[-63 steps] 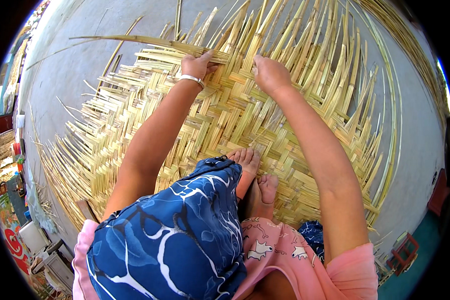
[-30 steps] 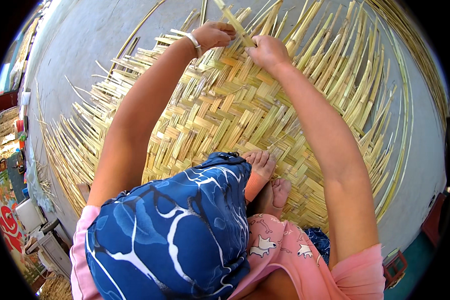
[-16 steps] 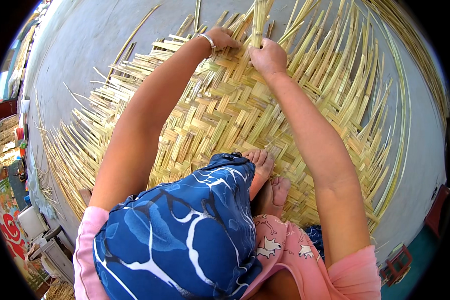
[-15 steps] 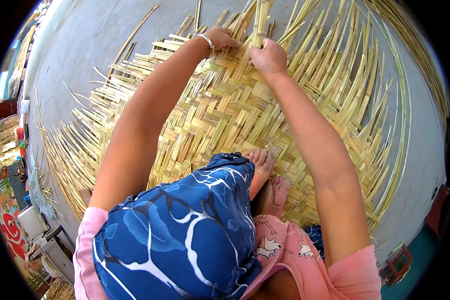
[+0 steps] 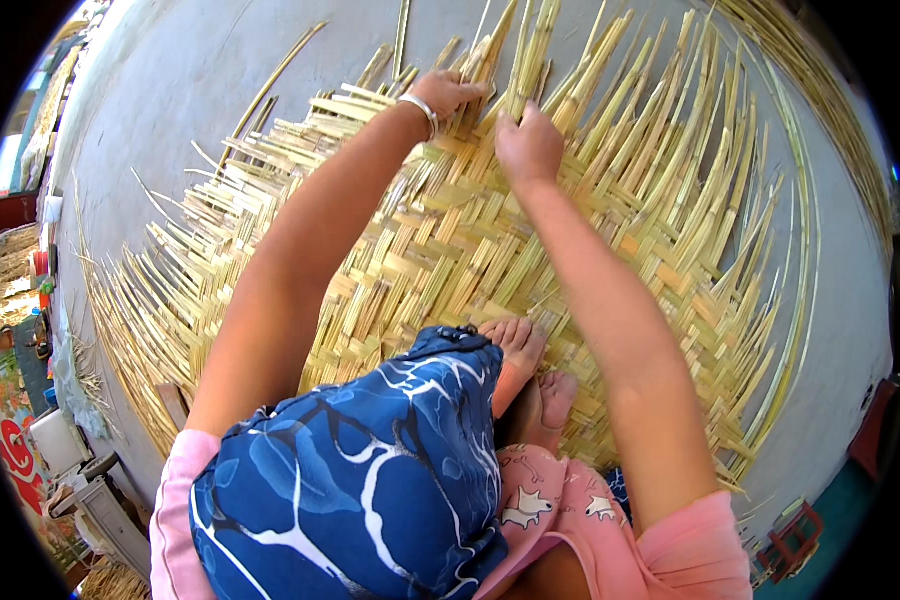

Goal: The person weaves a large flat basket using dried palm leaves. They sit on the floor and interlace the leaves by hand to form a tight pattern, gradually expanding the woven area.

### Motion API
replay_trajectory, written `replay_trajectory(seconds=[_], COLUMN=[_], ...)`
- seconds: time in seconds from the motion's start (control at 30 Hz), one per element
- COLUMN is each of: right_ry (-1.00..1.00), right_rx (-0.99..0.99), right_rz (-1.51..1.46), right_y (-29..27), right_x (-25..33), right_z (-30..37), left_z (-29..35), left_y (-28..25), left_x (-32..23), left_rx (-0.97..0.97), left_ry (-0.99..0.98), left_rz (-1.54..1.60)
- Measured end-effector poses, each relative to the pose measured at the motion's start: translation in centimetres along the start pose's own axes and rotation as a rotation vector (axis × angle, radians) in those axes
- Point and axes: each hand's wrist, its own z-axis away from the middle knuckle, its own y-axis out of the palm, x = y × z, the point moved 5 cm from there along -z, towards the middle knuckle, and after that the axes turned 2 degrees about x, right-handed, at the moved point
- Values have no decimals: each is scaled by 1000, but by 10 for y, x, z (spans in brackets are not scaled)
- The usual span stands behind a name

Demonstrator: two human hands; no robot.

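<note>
Seen from above through a round fisheye view, a seated or crouching person works with two bare hands on a large woven mat (image 5: pixel 450 255) of flat, straw-coloured strips, laid on a grey floor (image 5: pixel 210 75). The mat fills the middle of the view, its tight zigzag weave nearest the body and its loose strip ends fanning out along the left, far and right edges

At the far edge, the right hand (image 5: pixel 530 147) has its grip clenched around a pale bundle of strips (image 5: pixel 534 60), which points away from the body. Just beside it, the left hand (image 5: pixel 447 93), with a silver-coloured bracelet (image 5: pixel 421 113) at the wrist, has its fingertips at some darker strips (image 5: pixel 493 52); whether its grip is pinching them, I cannot tell

Two bare feet (image 5: pixel 515 347) rest on the near part of the mat. Blue cloth (image 5: pixel 345 490) with white and black branching lines covers a bent knee, and a pink top (image 5: pixel 690 550) shows at the lower edge. To the right of the mat, long green-tinged strips (image 5: pixel 804 215) lie on the floor, with a brownish heap of stalks (image 5: pixel 815 85) farther out at upper right
</note>
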Motion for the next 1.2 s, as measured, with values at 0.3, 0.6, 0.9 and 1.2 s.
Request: replay_trajectory(seconds=[0.3, 0.6, 0.9, 1.2], right_ry=[111, -99, -66, -148], right_rx=[107, 471, 477, 368], right_rz=[35, 280, 295, 286], right_y=[13, 18, 15, 22], right_x=[-19, -1, -7, -9], right_z=[-26, -29, -34, -25], left_z=[24, 33, 34, 29], left_y=[4, 7, 7, -13], left_x=[-15, -21, -18, 14], left_rx=[86, 233, 111, -447], left_ry=[8, -16, 107, 135], left_rz=[388, 683, 1025, 191])
